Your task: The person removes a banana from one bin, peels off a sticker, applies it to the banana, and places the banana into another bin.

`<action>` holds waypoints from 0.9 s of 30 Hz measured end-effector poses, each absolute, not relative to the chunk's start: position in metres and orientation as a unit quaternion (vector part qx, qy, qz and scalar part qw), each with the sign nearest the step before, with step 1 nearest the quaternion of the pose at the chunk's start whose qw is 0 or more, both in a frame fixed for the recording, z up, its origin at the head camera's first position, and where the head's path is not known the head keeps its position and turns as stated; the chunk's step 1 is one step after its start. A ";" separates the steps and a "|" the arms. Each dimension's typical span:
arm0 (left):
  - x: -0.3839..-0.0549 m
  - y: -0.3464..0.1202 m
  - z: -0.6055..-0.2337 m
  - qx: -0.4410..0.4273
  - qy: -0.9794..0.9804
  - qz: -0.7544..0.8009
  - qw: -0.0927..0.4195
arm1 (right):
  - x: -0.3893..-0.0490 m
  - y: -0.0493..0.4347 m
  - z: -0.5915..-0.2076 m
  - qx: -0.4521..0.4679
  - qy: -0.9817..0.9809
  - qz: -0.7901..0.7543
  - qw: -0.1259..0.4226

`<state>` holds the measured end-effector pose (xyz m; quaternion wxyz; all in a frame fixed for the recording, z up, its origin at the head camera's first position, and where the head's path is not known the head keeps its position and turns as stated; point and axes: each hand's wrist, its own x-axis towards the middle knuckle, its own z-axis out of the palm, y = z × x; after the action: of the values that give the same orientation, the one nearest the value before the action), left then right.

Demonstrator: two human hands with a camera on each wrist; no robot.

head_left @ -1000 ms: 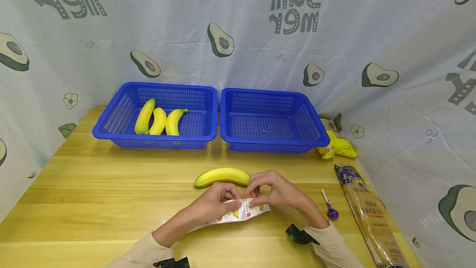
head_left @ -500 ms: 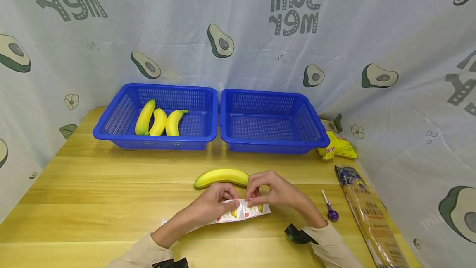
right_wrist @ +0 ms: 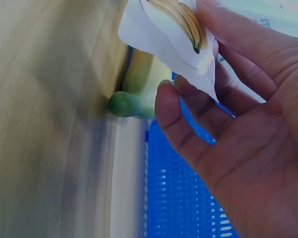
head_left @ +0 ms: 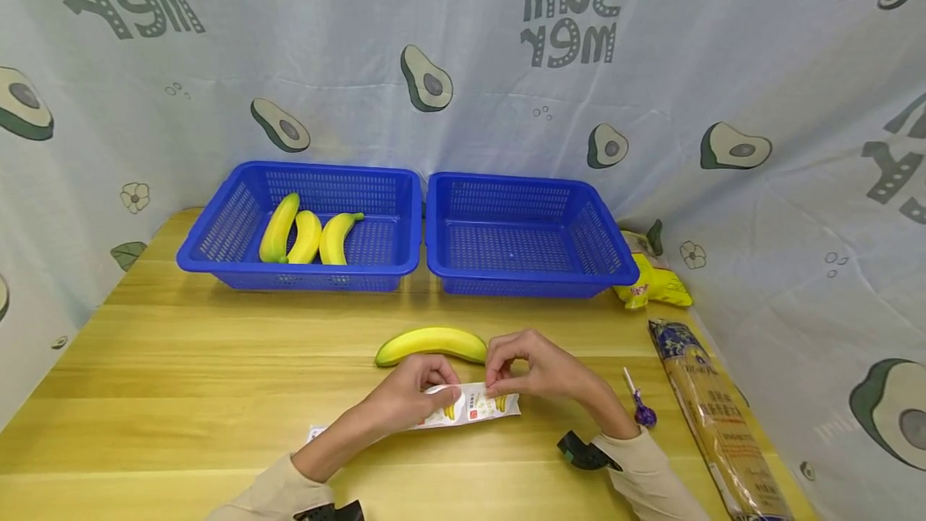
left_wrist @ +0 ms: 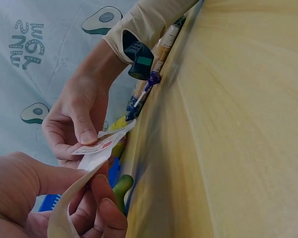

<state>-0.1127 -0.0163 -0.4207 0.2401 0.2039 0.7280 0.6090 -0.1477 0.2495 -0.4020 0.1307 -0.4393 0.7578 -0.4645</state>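
Observation:
A white strip of banana stickers (head_left: 470, 412) is stretched between both hands, close over the table's front half. My left hand (head_left: 405, 400) pinches it between thumb and fingers, and its tail runs back under the wrist. With thumb and fingertips my right hand (head_left: 538, 368) pinches a sticker (left_wrist: 94, 147) near the strip's right end; in the left wrist view that sticker's near edge stands off the backing. The right wrist view shows the printed bananas beside the right thumb (right_wrist: 238, 29). Just beyond the hands lies a yellow banana (head_left: 432, 344) with a green tip.
Two blue baskets stand side by side at the back. The left basket (head_left: 300, 268) holds three bananas (head_left: 305, 237); the right basket (head_left: 531, 276) shows a bare floor. Along the right side are yellow packets (head_left: 654, 284), a purple lollipop (head_left: 643, 412) and a long noodle pack (head_left: 716, 416).
My right fingers have shifted slightly rightward along the strip, and the left hand has drawn slightly left. More of the strip shows between the hands. The bananas and baskets stay put.

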 end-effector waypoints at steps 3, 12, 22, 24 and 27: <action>-0.112 -0.016 -0.423 0.206 0.730 0.608 0.235 | -0.147 0.251 -0.403 -0.434 0.763 -0.460 0.135; -0.111 -0.011 -0.427 0.245 0.776 0.558 0.161 | -0.147 0.258 -0.405 -0.406 0.777 -0.459 0.146; -0.109 -0.007 -0.434 0.266 0.819 0.497 0.113 | -0.149 0.261 -0.403 -0.400 0.782 -0.454 0.149; -0.108 -0.006 -0.434 0.272 0.826 0.482 0.107 | -0.149 0.262 -0.402 -0.401 0.782 -0.452 0.151; -0.107 -0.006 -0.435 0.279 0.837 0.460 0.100 | -0.149 0.261 -0.401 -0.397 0.785 -0.450 0.154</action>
<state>-0.1074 -0.0059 -0.4346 0.1005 0.2789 0.8369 0.4602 -0.1495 0.2611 -0.4009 0.1542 -0.3969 0.7851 -0.4498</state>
